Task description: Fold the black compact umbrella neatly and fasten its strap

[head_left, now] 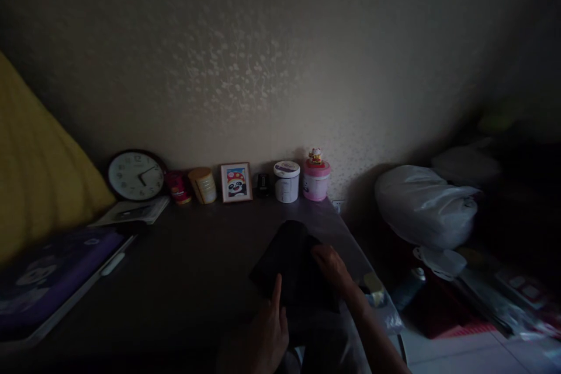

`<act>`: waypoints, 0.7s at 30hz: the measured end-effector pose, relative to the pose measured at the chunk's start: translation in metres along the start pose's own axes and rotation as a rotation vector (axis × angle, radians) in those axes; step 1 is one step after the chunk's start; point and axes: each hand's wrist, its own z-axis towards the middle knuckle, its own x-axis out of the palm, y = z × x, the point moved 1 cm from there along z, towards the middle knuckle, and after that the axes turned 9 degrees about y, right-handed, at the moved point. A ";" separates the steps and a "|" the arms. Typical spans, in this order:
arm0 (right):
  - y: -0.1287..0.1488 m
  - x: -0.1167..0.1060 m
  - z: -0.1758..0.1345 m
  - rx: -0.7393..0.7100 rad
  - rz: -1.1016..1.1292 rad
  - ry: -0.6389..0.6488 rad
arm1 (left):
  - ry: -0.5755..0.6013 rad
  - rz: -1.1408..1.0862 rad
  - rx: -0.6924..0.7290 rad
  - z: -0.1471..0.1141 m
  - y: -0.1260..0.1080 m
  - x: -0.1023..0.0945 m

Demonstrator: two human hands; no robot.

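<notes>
in the head view, black folded cloth [280, 254] on the tabletop [193, 257] near its right edge: ahead of the left hand [272, 327], leftward of the right hand [332, 266], close to both; left panel slanting away rightward, overall long axis hard to tell in the gloom. right fingers curled against the fabric, left index extended over its near part; grip or mere touch, impossible to tell for either. farther back, white lidded tub [287, 187] beside pink lidded tub [316, 186], lucky-cat figurine [315, 156] atop the latter; contents hidden.

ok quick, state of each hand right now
Left hand: index finger extended at black cloth; grip unclear.
Right hand: fingers curled at the cloth; grip unclear.
</notes>
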 end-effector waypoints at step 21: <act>0.014 -0.023 -0.060 0.309 0.272 -0.018 | 0.088 -0.126 -0.003 -0.002 0.002 -0.010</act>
